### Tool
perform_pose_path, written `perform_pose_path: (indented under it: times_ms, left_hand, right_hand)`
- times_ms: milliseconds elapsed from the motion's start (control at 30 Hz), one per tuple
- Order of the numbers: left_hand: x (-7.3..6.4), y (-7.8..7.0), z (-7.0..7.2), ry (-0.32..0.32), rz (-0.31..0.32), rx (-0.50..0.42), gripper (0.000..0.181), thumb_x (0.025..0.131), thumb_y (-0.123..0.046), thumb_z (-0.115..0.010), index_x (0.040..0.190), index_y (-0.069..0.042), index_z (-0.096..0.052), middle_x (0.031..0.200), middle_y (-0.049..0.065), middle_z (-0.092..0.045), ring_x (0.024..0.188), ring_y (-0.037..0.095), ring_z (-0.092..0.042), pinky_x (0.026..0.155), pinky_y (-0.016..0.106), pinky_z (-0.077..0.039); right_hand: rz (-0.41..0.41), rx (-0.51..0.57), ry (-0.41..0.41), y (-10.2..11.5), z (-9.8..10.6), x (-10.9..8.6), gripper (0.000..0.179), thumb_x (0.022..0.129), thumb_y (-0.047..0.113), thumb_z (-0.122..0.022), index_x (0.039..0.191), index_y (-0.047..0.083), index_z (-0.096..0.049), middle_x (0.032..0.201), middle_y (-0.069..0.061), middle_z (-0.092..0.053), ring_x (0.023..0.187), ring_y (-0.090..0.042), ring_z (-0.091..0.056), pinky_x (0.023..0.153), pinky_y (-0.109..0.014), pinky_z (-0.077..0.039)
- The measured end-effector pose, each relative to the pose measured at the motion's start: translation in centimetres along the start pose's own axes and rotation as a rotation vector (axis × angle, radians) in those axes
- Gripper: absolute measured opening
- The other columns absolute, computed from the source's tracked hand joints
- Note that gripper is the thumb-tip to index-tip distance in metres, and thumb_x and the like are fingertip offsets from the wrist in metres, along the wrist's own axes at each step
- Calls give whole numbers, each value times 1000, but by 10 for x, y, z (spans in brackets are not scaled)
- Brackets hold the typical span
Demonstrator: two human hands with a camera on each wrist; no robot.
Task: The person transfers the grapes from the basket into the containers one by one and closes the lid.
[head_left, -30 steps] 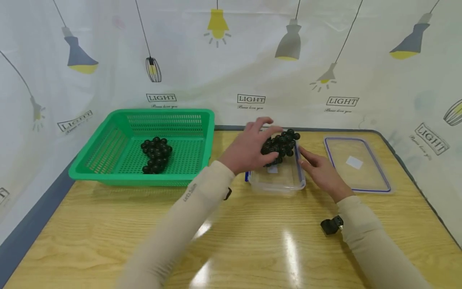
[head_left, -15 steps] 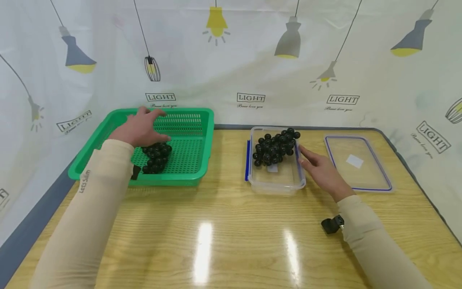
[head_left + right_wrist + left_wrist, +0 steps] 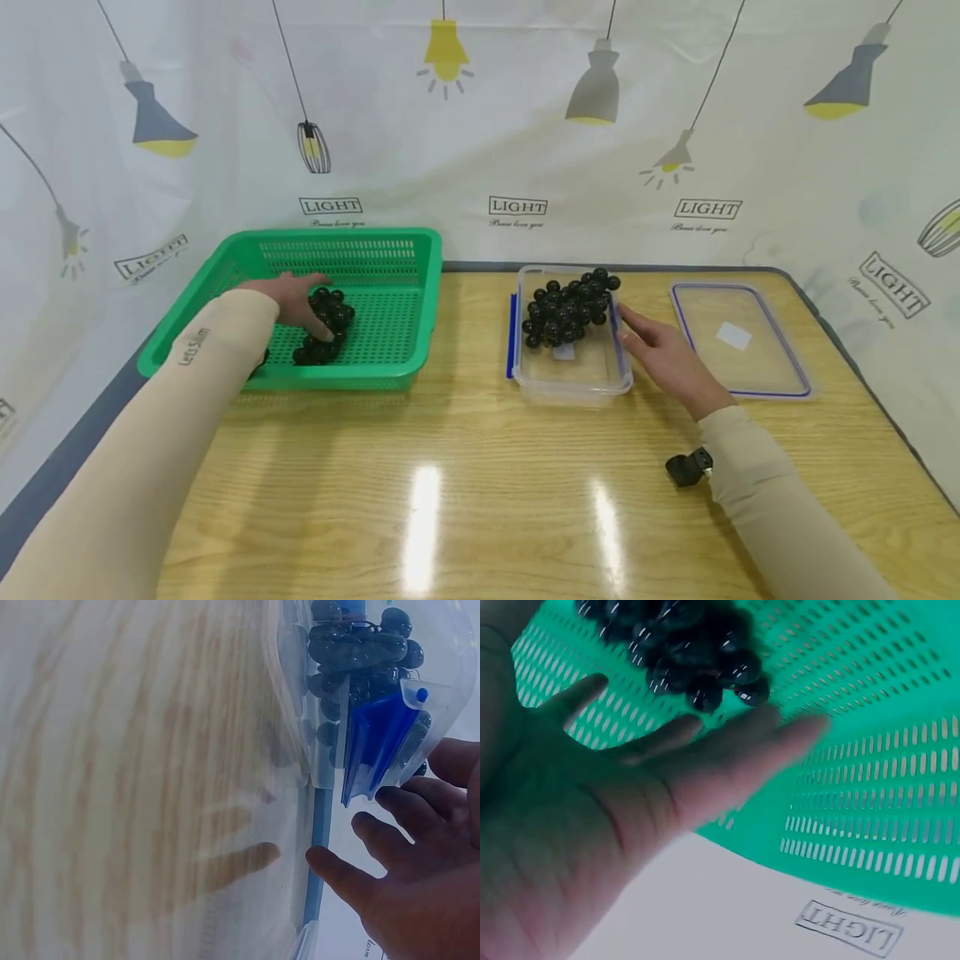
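Inside the green basket, my left hand is at a bunch of black grapes, its thumb in front of the berries. The left wrist view has the fingers stretched out beside the bunch, not curled round it. My right hand rests its fingertips against the right side of a clear plastic container with blue clips. A second grape bunch lies in that container, its upper right end over the rim. From the right wrist view, the fingers sit loosely below a blue clip.
A clear lid with a blue seal lies on the wooden table to the right of the container. Behind the table hangs a white cloth printed with lamps. A black wrist device sits under my right sleeve.
My left hand has left the grapes in the container, crossed left to the basket and lowered to the bunch there. My right hand has stayed at the container's side.
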State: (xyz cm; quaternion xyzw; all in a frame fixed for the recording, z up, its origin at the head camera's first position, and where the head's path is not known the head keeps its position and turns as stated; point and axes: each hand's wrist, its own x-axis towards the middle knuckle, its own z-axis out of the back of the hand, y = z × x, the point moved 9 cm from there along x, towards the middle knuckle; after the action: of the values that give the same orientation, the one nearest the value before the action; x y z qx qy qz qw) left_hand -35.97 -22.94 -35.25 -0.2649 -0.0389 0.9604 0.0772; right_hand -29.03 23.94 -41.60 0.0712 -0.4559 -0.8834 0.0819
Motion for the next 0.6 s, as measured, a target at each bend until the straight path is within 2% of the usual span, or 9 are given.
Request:
perform_pose_path:
  times_ms: [133, 233, 333, 433, 533, 600]
  left_hand:
    - [8, -12, -13, 36, 18, 76, 97, 84, -39, -76, 154, -1, -19, 148, 42, -16, 132, 61, -21, 97, 70, -32]
    - [8, -20, -16, 24, 32, 102, 92, 85, -32, -76, 153, -1, -23, 147, 43, -11, 129, 64, -25, 93, 68, -38]
    - [14, -20, -19, 4, 24, 74, 84, 85, -26, -76, 150, -2, -28, 146, 44, -6, 120, 64, -36, 84, 62, -46]
    - [23, -19, -23, -12, 13, 39, 74, 86, -21, -75, 145, -3, -35, 144, 41, -8, 105, 54, -49, 72, 52, -48]
    - [32, -16, -26, -27, 3, 18, 65, 84, -18, -76, 137, -4, -40, 142, 40, -9, 92, 44, -52, 66, 47, -46]
    - [37, -15, -27, -36, -2, 24, 66, 83, -17, -77, 137, -5, -41, 142, 41, -8, 89, 42, -51, 64, 47, -46]
  right_hand:
    - [-6, -1, -9, -2, 1, 0, 58, 107, 33, -42, 157, 12, -21, 159, -13, -21, 142, -39, -23, 111, -53, -24]
    - [0, 4, -15, -3, 2, 1, 58, 107, 34, -43, 157, 12, -22, 159, -12, -21, 142, -39, -24, 112, -53, -24]
    - [9, 26, -8, -3, 1, 2, 58, 107, 31, -43, 157, 12, -21, 159, -13, -20, 142, -39, -22, 111, -53, -24]
    - [14, 37, -2, -4, -1, 2, 58, 107, 29, -43, 157, 11, -20, 159, -13, -20, 143, -39, -22, 111, -53, -24]
    - [20, 38, 0, -4, -2, 2, 57, 107, 29, -42, 156, 10, -20, 159, -13, -19, 143, -39, -21, 111, -53, -24]
    - [26, 35, -2, -4, -1, 2, 57, 107, 28, -42, 156, 9, -20, 159, -13, -19, 143, -39, -22, 111, -53, -24]
